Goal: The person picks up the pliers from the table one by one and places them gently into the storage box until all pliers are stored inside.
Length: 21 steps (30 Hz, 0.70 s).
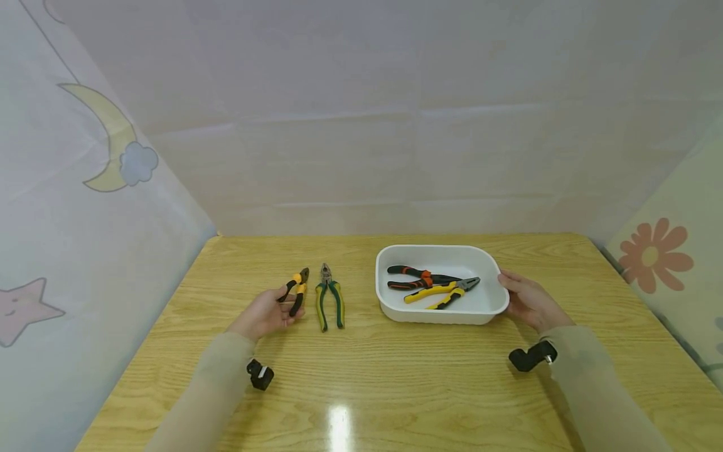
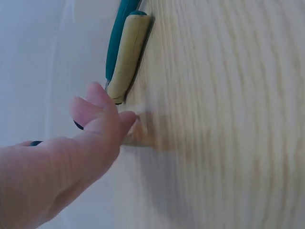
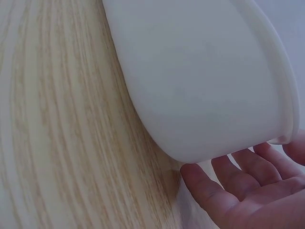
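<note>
Pale sleeves point(image 1: 200, 392) are stretched over the table point(image 1: 395, 383). By the left hand point(image 1: 267, 316), black-and-yellow pliers point(image 1: 302, 289) are pinched beside green pliers point(image 1: 326, 278); probably dense and stiff, they are best held by the handles point(image 1: 296, 306). The white tray point(image 1: 435, 316) is clasped at its right end by the right hand point(image 1: 529, 304).

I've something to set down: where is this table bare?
The wooden table is bare between the pale sleeves, nearside of the white plastic tub; a narrower patch separates tub and green-and-yellow pliers. Crowded: left of those, where the left hand holds black-and-orange pliers.
</note>
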### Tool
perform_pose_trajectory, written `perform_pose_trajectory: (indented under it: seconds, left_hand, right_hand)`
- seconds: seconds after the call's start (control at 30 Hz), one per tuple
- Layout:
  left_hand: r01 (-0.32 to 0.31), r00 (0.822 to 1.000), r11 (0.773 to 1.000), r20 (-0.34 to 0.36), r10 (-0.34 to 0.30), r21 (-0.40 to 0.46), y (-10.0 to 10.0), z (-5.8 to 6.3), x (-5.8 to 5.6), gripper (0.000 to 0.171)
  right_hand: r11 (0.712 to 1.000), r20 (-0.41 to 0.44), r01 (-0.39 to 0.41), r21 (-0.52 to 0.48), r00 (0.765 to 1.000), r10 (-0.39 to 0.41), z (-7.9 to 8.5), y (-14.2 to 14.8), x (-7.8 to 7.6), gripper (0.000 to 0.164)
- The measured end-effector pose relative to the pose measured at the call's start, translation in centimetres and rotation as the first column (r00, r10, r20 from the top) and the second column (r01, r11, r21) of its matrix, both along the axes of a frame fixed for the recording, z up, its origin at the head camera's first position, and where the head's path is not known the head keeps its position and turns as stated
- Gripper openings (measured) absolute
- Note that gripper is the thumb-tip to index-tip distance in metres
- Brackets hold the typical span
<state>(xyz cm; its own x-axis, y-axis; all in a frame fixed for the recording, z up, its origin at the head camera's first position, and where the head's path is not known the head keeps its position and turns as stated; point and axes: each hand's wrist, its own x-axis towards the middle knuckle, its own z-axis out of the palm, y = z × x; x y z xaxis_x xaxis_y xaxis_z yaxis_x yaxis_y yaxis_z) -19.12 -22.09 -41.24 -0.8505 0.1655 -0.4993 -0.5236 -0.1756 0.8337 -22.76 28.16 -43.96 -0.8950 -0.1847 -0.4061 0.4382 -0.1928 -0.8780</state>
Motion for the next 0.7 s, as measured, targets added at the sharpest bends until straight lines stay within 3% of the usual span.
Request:
perform_pose_trajectory:
  seconds: [0.27,0.4,0.53,0.7]
  left_hand:
    - [-0.055,0.998,0.980,0.033,0.050,0.190,-0.2,-0.1,0.3,0.050]
    - [-0.041,0.999,0.961,0.019,0.038,0.274,-0.2,0.2,0.5,0.057]
    - [0.002,1.000,0.949,-0.009,0.001,0.316,-0.2,0.6,0.7,0.060]
    - [0.009,1.000,0.944,-0.020,-0.003,0.331,0.0,1.2,0.9,0.059]
  right_hand:
    - [1.000,-0.009,-0.004,-0.028,1.000,0.003,0.0,0.0,0.1,0.076]
    - [0.999,-0.019,-0.008,-0.044,1.000,0.007,0.0,0.1,0.1,0.077]
    - [0.999,-0.015,-0.003,-0.039,1.000,0.003,0.0,0.0,0.1,0.078]
    - [1.000,-0.006,-0.002,-0.019,1.000,0.002,0.1,0.0,0.0,0.077]
